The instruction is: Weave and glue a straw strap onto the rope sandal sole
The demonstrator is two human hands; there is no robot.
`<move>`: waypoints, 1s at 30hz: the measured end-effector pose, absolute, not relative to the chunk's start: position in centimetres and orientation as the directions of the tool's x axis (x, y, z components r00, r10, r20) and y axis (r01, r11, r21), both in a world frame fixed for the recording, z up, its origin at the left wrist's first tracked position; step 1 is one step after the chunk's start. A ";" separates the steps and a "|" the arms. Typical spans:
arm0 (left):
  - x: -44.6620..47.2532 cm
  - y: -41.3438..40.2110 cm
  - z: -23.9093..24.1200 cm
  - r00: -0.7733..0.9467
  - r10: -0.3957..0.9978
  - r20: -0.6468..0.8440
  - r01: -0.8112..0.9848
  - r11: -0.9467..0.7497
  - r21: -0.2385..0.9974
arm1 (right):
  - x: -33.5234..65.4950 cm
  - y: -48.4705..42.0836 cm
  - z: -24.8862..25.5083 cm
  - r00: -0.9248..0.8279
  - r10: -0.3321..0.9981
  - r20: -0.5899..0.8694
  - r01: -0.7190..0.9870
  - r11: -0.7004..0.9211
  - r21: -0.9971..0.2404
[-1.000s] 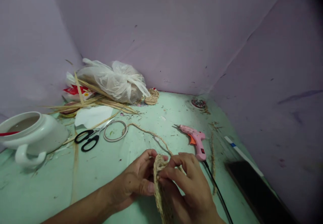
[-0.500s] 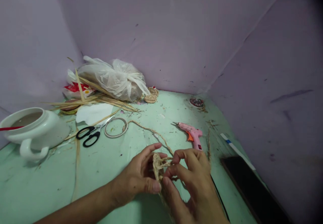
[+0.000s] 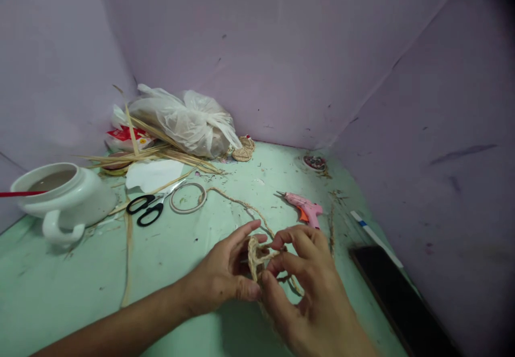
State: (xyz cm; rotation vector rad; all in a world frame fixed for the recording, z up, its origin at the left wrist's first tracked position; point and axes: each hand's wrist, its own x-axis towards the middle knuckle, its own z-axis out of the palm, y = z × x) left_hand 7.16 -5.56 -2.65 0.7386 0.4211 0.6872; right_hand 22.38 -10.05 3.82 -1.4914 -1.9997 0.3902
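Observation:
Between my hands is a small piece of braided straw-coloured cord point(image 3: 252, 258), standing on edge. My left hand point(image 3: 225, 276) grips its left side, thumb in front and fingers behind. My right hand point(image 3: 308, 282) pinches the cord's strands from the right with thumb and fingertips; part of the piece is hidden behind those fingers. A long braided tail point(image 3: 241, 202) runs from the work back across the table toward a roll of tape. Just beyond my right hand lies a pink glue gun point(image 3: 301, 207) with an orange trigger.
Black-handled scissors point(image 3: 151, 207) and the tape ring point(image 3: 188, 198) lie left of centre. A white pot point(image 3: 92, 196) stands at far left. Straw strips point(image 3: 193, 161) and a plastic bag point(image 3: 189, 124) sit at the back. A dark flat slab point(image 3: 394, 292) lies at right.
The view has shifted slightly, so the table items appear a little to the right and higher. Both hands keep their hold on the braided piece, with small finger movement in the right.

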 end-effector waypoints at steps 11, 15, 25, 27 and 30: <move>7.2 -5.5 -2.3 0.679 0.725 -0.117 -0.416 0.511 0.752 | 22.8 -10.5 3.4 -0.127 0.952 0.279 0.783 0.269 -0.561; 7.3 -5.7 -2.4 0.665 0.738 -0.110 -0.417 0.490 0.766 | 22.9 -10.6 3.3 -0.110 0.956 0.273 0.790 0.250 -0.559; 7.4 -5.8 -2.6 0.658 0.748 -0.084 -0.410 0.450 0.794 | 23.0 -10.6 3.0 -0.176 0.940 0.292 0.767 0.317 -0.558; 7.4 -5.7 -2.6 0.656 0.749 -0.092 -0.406 0.453 0.794 | 22.9 -10.6 2.9 -0.189 0.938 0.290 0.760 0.327 -0.562; 7.4 -5.7 -2.7 0.652 0.753 -0.089 -0.413 0.452 0.790 | 22.8 -10.5 2.8 -0.211 0.929 0.304 0.752 0.353 -0.557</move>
